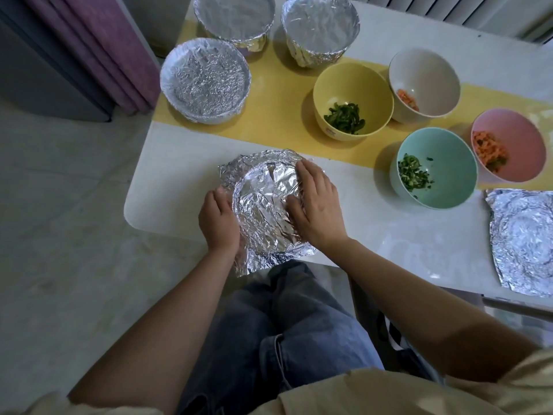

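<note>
The white table fills the upper right of the view, its rounded near-left corner just left of the work and its near edge running right above the person's jeans. Open floor lies to the left of that corner. A yellow runner crosses the table behind the work. Along the runner's far left stand three bowls already capped in foil: the nearest capped bowl, a far-left capped bowl and a far-middle capped bowl, well apart from the hands. To the right stand four open bowls close together: a yellow bowl and a teal bowl with chopped greens, and a grey bowl and a pink bowl with orange pieces. The teal bowl is the nearest of these to the right hand, with bare tabletop between them. A loose foil sheet lies flat at the right, overhanging the near edge. The foil-wrapped bowl sits at the near-left corner of the table, its crumpled foil skirt overhanging the near edge. The left hand cups its left side, fingers curled round the foil. The right hand grips the right rim, fingers bent over the edge and thumb on the foil top.
</note>
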A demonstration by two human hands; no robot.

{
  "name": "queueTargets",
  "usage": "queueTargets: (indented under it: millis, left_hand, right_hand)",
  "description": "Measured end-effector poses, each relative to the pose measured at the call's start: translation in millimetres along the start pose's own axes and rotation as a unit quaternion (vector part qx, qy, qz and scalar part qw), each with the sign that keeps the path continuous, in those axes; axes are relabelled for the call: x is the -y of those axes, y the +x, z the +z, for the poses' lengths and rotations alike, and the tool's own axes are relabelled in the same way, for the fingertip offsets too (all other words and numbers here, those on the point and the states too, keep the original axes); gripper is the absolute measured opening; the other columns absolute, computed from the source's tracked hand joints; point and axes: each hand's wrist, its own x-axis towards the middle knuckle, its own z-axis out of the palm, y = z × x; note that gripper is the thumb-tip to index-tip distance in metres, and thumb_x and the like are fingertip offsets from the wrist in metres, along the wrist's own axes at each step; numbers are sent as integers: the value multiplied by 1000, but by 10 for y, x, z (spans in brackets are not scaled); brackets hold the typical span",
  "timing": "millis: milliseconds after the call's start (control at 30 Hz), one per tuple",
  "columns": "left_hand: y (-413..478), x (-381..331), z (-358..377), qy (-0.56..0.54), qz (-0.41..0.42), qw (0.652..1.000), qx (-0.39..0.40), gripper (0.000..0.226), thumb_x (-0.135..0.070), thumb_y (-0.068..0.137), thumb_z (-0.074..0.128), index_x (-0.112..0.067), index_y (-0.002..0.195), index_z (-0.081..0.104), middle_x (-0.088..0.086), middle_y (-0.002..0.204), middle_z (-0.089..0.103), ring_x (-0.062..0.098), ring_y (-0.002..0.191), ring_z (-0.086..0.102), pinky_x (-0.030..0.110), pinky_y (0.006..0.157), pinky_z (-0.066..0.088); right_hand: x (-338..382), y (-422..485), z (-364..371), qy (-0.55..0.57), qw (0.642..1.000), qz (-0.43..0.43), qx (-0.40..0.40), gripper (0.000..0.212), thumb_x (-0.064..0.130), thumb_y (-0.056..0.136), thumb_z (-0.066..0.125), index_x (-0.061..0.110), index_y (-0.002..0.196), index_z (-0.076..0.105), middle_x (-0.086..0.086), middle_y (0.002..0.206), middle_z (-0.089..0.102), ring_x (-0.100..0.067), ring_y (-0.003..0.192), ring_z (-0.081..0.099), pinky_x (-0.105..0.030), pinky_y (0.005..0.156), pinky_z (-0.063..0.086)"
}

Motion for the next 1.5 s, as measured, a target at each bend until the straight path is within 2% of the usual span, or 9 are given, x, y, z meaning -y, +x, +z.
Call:
queueTargets:
  millis: [167, 433, 667, 833, 900, 1000, 1133, 1300, 1500]
  left_hand:
    - [25, 78, 42, -86, -67, 991, 72, 35, -22, 106, 34, -15, 75, 48, -4, 62, 40, 14, 59, 36, 30, 61, 28]
    - [58, 152, 62, -139, -108, 977, 122, 37, -32, 106, 36, -22, 74, 52, 0, 60, 44, 25, 62, 44, 41, 64, 39]
    - [33, -36, -65, 55, 53, 997, -32, 30, -27, 98, 45, -5, 114, 56, 13, 115, 57, 30, 101, 57, 36, 79, 45]
    - [101, -152, 14, 115, 193, 968, 114, 45, -31, 101, 39, -12, 141, 49, 8, 149, 45, 22, 137, 41, 37, 110, 36]
    - [108, -178, 47, 111, 201, 963, 144, 44, -26, 103, 39, -12, 144, 47, 7, 146, 50, 24, 131, 50, 37, 105, 43]
    - [83, -189, 75, 110, 186, 969, 121, 37, -20, 102, 46, -12, 138, 54, 7, 131, 63, 24, 112, 63, 32, 92, 46]
    - [88, -205, 92, 134, 175, 970, 105, 31, -19, 100, 50, -11, 127, 61, 8, 118, 69, 27, 102, 65, 30, 84, 45]
    - [221, -238, 77, 148, 236, 952, 124, 37, -20, 97, 55, -15, 134, 57, 3, 146, 50, 19, 130, 50, 31, 102, 41]
    - [280, -361, 137, 166, 236, 949, 127, 28, -17, 97, 55, -14, 122, 68, 6, 109, 73, 25, 97, 67, 33, 79, 50]
  right_hand:
    - [-36, 4, 28, 55, 998, 14, -12, 52, 23, 99, 48, 2, 146, 37, -14, 148, 41, -27, 136, 37, -35, 113, 27]
    - [-85, 40, 61, 143, 987, 54, -39, 43, 18, 99, 47, 4, 139, 46, -9, 136, 53, -19, 126, 45, -22, 107, 31]
    - [-160, 188, -28, 129, 988, 54, -70, 37, 19, 94, 50, 9, 129, 57, -8, 129, 57, -23, 119, 51, -42, 100, 41]
    - [-172, 438, -90, 148, 988, 38, 31, 41, 24, 100, 48, 15, 140, 51, -2, 143, 51, -16, 128, 50, -23, 104, 35]
    - [-156, 499, -74, 145, 987, 42, 55, 36, 23, 101, 49, 16, 135, 57, -1, 106, 69, -14, 97, 62, -18, 84, 40]
    - [-162, 525, -23, 157, 986, 53, 29, 26, 22, 98, 55, 13, 119, 68, 14, 72, 57, -11, 66, 56, -21, 66, 37]
    - [-197, 589, -7, 173, 981, 73, 52, 18, 24, 96, 59, 12, 104, 70, 6, 73, 64, -14, 62, 57, -26, 64, 42]
    - [-129, 738, -116, 190, 978, -21, 86, 33, 22, 95, 61, 18, 127, 63, 0, 127, 65, -11, 95, 68, -22, 87, 52]
    - [-86, 855, -15, 154, 980, -100, 78, 20, 17, 91, 64, 12, 108, 73, -2, 86, 73, -18, 71, 68, -38, 64, 55]
